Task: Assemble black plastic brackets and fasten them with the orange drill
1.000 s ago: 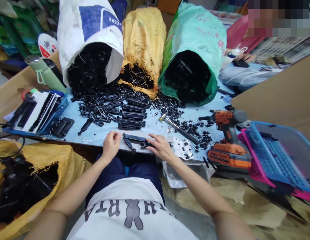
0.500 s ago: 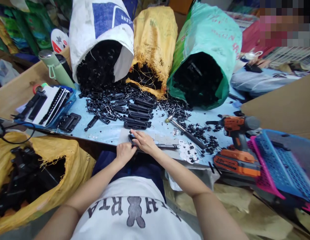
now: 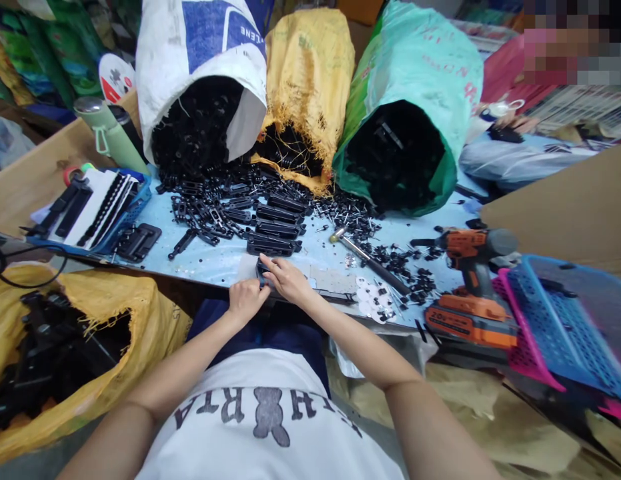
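At the table's front edge both my hands meet over a black plastic part (image 3: 263, 269), mostly hidden by the fingers. My left hand (image 3: 247, 299) is closed like a fist at its near side, with the thumb against it. From the right, my right hand (image 3: 286, 280) grips the part, its fingers curved over the top. Just beyond lie several long black plastic pieces (image 3: 274, 245) in a stacked row. A hammer (image 3: 370, 259) with a dark handle rests to the right, beside white discs (image 3: 373, 297) and small black pieces (image 3: 421, 280).
A white sack (image 3: 205, 60), a yellow sack (image 3: 310, 67) and a green sack (image 3: 415, 73) spill black parts at the back. An orange cordless drill (image 3: 473, 287) stands right, near a blue basket (image 3: 575, 320). A yellow bag (image 3: 155, 313) sits lower left. Another person's hand (image 3: 515, 123) shows at far right.
My hands keep hold of the black part at nearly the same spot. My left hand has shifted slightly left and up, and the whole view has moved a little.
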Demonstrator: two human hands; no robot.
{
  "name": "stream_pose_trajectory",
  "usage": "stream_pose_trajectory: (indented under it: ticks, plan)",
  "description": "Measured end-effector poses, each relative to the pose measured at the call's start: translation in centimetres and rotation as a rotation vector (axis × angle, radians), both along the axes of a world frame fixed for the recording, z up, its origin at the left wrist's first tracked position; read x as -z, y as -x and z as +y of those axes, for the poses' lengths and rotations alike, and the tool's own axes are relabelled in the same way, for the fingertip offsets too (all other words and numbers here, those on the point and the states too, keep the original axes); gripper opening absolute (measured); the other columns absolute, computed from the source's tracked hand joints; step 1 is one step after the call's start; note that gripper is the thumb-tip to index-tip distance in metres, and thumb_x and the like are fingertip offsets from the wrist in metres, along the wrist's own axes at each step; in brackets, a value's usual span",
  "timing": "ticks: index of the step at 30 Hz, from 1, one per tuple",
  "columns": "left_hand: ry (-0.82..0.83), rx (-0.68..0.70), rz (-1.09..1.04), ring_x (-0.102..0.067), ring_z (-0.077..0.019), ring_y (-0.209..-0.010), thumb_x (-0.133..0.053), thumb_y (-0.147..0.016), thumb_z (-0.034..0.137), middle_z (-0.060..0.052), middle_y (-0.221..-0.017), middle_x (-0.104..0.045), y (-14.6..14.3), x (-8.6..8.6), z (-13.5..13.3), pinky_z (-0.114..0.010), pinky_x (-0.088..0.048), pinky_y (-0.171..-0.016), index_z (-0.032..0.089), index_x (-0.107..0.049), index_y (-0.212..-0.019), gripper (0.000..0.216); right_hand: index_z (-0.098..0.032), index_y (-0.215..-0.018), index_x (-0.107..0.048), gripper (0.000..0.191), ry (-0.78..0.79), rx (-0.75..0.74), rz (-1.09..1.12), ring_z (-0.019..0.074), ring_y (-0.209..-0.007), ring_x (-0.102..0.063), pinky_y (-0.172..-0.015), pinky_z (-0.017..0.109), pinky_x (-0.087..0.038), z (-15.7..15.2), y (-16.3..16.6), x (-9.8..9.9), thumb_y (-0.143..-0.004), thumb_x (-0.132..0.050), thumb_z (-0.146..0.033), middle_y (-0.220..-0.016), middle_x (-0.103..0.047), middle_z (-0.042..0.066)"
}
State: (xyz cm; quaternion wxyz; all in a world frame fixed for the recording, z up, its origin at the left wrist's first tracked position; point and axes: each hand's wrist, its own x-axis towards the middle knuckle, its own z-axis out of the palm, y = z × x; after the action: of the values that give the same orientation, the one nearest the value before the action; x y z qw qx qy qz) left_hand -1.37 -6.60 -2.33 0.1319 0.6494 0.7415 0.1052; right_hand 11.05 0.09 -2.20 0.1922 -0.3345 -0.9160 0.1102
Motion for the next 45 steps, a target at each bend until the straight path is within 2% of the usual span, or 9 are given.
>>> stream_pose_trajectory:
  ticks: [15,18,21,25,27,30,37,41,45]
  plan:
    - [-0.014,0.009,0.013,-0.065,-0.0259,-0.078,-0.04,-0.089,0.035,-0.017,-0.079,-0.069,0.0,0.6,-0.3,-0.032,-0.042,-0.067,0.012,-0.07,-0.085,0.038,-0.015,-0.127,-0.051,0.039,-0.057,0.017,-0.117,0.0201,-0.085,-0.054,-0.077,0.033,-0.048,-0.7,1.1,-0.7,-0.095,-0.034,-0.032,-0.093,-0.058,0.011]
    - [-0.082,0.159,0.028,-0.064,-0.0259,-0.083,-0.039,-0.09,0.034,-0.016,-0.083,-0.068,1.1,0.0,-0.4,-0.033,-0.043,-0.07,0.013,-0.069,-0.087,0.037,-0.018,-0.129,-0.048,0.039,-0.09,-0.067,-0.093,0.0218,-0.102,-0.053,-0.086,0.036,-0.046,-1.2,-0.7,-1.8,-0.095,-0.036,-0.034,-0.118,-0.054,0.014]
    - [-0.294,0.486,0.038,-0.055,-0.0264,-0.109,-0.041,-0.091,0.035,-0.016,-0.111,-0.063,2.2,-0.4,0.6,-0.036,-0.04,-0.087,0.015,-0.063,-0.108,0.034,-0.019,-0.13,-0.045,0.055,-0.175,-0.012,-0.078,0.0262,-0.115,-0.047,-0.094,0.041,-0.041,-1.9,-5.4,-1.7,-0.086,-0.047,-0.053,-0.133,-0.045,0.015]
    - [-0.344,0.841,0.103,-0.054,-0.0249,-0.109,-0.048,-0.089,0.038,-0.016,-0.118,-0.059,1.8,-0.7,3.6,-0.036,-0.038,-0.09,0.014,-0.051,-0.126,0.044,-0.012,-0.093,-0.062,0.064,-0.218,0.218,-0.236,0.0259,-0.085,-0.058,-0.073,0.036,-0.043,-2.4,-11.6,-0.1,-0.074,-0.048,-0.071,-0.091,-0.062,0.015]
    - [-0.287,0.845,0.152,-0.058,-0.0245,-0.098,-0.046,-0.089,0.043,-0.016,-0.104,-0.064,1.2,-1.0,5.0,-0.034,-0.041,-0.081,0.01,-0.058,-0.115,0.044,-0.013,-0.073,-0.062,0.059,-0.202,0.24,-0.331,0.0208,-0.069,-0.057,-0.064,0.03,-0.038,-2.3,-12.9,0.4,-0.081,-0.042,-0.068,-0.071,-0.061,0.01]
    - [-0.213,0.793,0.151,-0.062,-0.021,-0.085,-0.034,-0.094,0.042,-0.011,-0.086,-0.068,0.7,-1.5,6.2,-0.03,-0.041,-0.069,0.012,-0.067,-0.091,0.044,-0.013,-0.067,-0.06,0.06,-0.122,0.211,-0.366,0.0162,-0.061,-0.056,-0.058,0.027,-0.031,-1.8,-12.9,-0.2,-0.088,-0.033,-0.062,-0.065,-0.061,0.008]
    - [-0.211,0.603,0.08,-0.063,-0.0173,-0.072,-0.027,-0.096,0.041,-0.009,-0.077,-0.07,0.5,-2.8,5.0,-0.026,-0.037,-0.059,0.015,-0.067,-0.075,0.053,-0.014,-0.07,-0.058,0.06,-0.001,0.017,-0.363,0.0125,-0.055,-0.051,-0.055,0.026,-0.024,-1.4,-12.0,-5.2,-0.095,-0.018,-0.052,-0.063,-0.059,0.006]
    - [-0.369,0.727,-0.16,-0.057,-0.015,-0.057,-0.021,-0.095,0.048,-0.007,-0.059,-0.062,0.9,-5.4,1.7,-0.026,-0.036,-0.054,0.015,-0.058,-0.06,0.06,-0.015,-0.065,-0.056,0.061,-0.034,-0.199,-0.143,0.0122,-0.052,-0.045,-0.053,0.026,-0.027,-3.2,-12.1,-8.3,-0.094,-0.019,-0.054,-0.056,-0.052,0.004]
    - [-0.511,0.843,-0.77,-0.049,-0.0113,-0.05,-0.007,-0.095,0.046,-0.003,-0.051,-0.051,-0.1,-8.5,-3.3,-0.025,-0.037,-0.052,0.017,-0.049,-0.058,0.064,-0.014,-0.074,-0.061,0.052,0.185,-0.357,0.231,0.0135,-0.059,-0.052,-0.056,0.026,-0.039,-6.6,-10.8,-8.9,-0.094,-0.028,-0.05,-0.063,-0.055,0.005]
